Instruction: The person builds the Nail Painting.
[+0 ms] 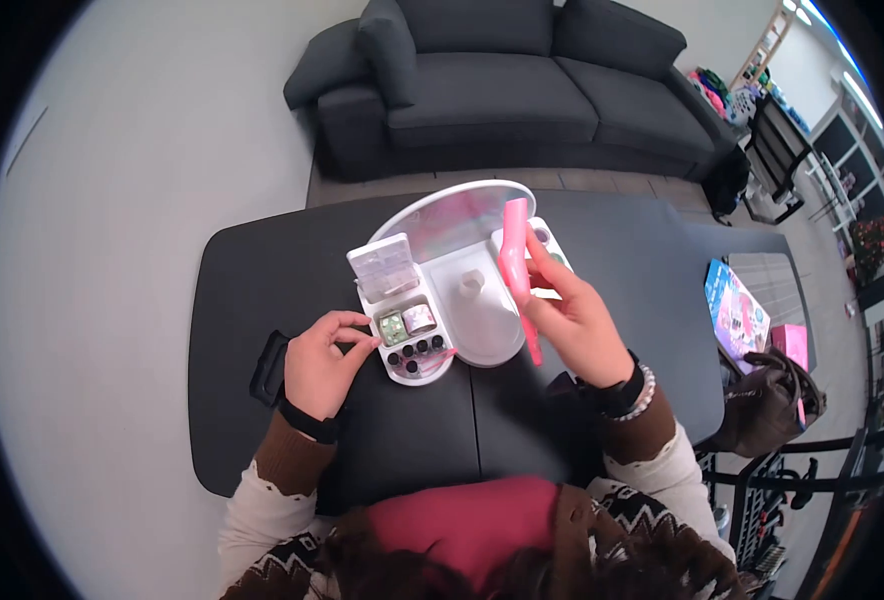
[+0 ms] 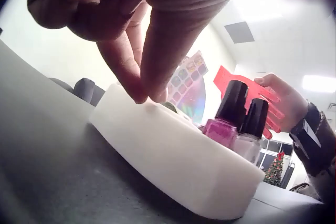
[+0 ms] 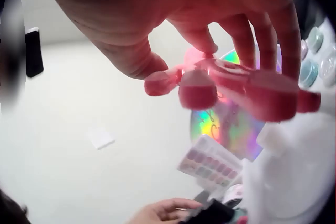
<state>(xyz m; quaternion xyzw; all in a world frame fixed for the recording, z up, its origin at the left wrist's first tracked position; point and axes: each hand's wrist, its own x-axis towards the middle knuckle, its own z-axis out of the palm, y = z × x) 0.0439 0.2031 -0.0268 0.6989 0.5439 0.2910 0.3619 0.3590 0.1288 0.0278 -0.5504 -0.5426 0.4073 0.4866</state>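
My right hand point(image 1: 577, 325) holds a pink plastic model hand point(image 1: 515, 250) over the right side of a white nail-kit tray point(image 1: 477, 335). In the right wrist view, the model's rounded fingertips point(image 3: 198, 90) point toward the camera. At the tray's left edge, my left hand point(image 1: 327, 355) pinches the rim between thumb and forefinger, as the left wrist view shows at the white wall point(image 2: 157, 150). Close by are small nail polish bottles point(image 2: 223, 129) with black caps, a green-patterned roll point(image 1: 392, 327) and an upright clear-fronted case point(image 1: 385, 265). Behind them rises a shiny oval panel point(image 1: 452, 228).
The tray stands on a dark table point(image 1: 262, 280). A black frame-like object point(image 1: 270, 368) lies left of my left hand. To the right are a colourful printed box point(image 1: 735, 310), a pink box point(image 1: 790, 343) and a brown bag point(image 1: 772, 410). A grey sofa point(image 1: 492, 95) stands beyond.
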